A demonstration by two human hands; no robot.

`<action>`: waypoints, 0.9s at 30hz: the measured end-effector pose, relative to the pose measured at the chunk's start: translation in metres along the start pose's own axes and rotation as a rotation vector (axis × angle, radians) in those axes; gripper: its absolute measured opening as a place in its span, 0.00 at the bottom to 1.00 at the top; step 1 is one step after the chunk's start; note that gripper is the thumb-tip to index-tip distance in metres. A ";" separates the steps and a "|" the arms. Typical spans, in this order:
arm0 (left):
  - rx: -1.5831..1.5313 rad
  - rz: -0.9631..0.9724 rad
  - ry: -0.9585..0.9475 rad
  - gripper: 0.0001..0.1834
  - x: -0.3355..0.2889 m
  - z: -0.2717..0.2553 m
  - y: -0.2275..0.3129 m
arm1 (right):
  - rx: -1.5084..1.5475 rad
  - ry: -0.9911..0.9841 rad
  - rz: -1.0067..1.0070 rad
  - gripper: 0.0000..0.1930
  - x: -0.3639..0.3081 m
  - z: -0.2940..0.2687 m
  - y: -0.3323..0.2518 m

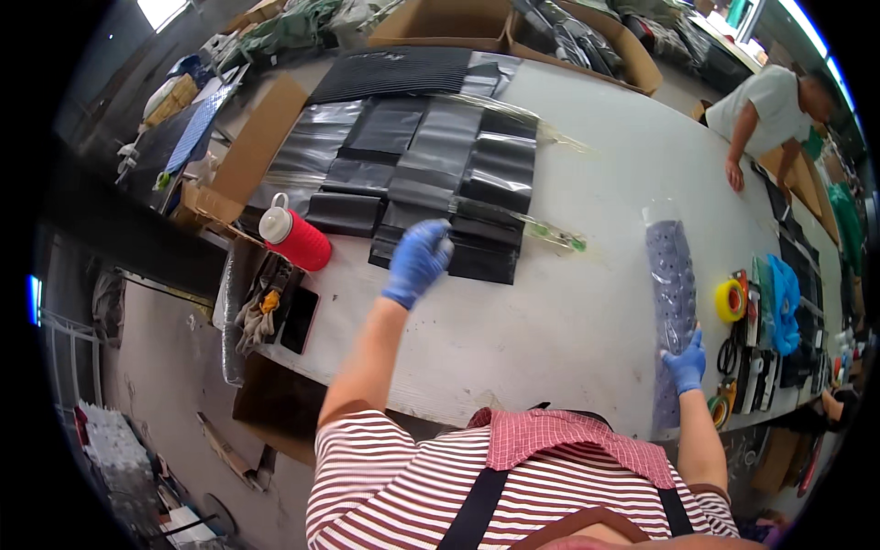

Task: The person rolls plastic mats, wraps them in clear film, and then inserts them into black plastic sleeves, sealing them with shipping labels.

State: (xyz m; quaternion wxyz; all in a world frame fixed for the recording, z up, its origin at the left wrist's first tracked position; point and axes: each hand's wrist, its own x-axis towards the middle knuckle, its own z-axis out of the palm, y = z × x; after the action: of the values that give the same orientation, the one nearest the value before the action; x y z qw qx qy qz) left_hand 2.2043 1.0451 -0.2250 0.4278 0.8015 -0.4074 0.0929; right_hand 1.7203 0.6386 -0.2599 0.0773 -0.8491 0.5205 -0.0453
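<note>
**A:** Start close in. Your right hand, in a blue glove, is clamped on the near end of the long grey dotted mat in its clear plastic sleeve, which lies flat on the white table near its right edge. That edge is the worry: tug sideways and I'd judge the slick sleeve could slide and nudge the yellow tape roll just beside it.

**B:** And the other hand?

**A:** Your left hand, gloved in blue too, is stretched out with its fingers curled at the near edge of the overlapping black glossy plastic bags spread across the table's middle. I cannot tell whether you pinch a bag or only rest on one. If you lift one, those shiny sheets probably cling, so two may come up together, or the whole fan may shift out of order.

**B:** Anything near that reach?

**A:** The red ribbed bottle with a white lid lies at the left edge, touching the bags' corner. A dragged bag could roll it off. The black phone below it sits on the rim as well.

**B:** Farther out?

**A:** A person in a pale shirt leans on the far right side, one hand on the table. Keep your pull short so the mat's far end doesn't sweep towards them.
</note>
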 end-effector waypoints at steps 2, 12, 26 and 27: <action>0.075 -0.073 0.113 0.14 0.034 -0.028 -0.046 | -0.034 0.014 0.012 0.62 -0.002 0.001 -0.004; 0.643 -0.535 -0.261 0.24 0.127 -0.047 -0.204 | -0.007 0.016 0.071 0.61 -0.019 -0.007 -0.026; 1.151 0.065 -0.378 0.05 0.188 -0.047 -0.228 | 0.172 0.039 -0.091 0.55 -0.003 -0.012 -0.010; 1.092 0.108 -0.344 0.03 0.189 -0.055 -0.212 | 0.115 0.084 -0.124 0.57 -0.011 -0.004 0.008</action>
State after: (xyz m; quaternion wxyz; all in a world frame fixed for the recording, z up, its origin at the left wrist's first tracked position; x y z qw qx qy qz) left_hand 2.4939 1.0427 -0.2263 -0.1258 0.8878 -0.4045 0.1796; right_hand 1.7080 0.6445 -0.2577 0.1012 -0.8711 0.4665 -0.1156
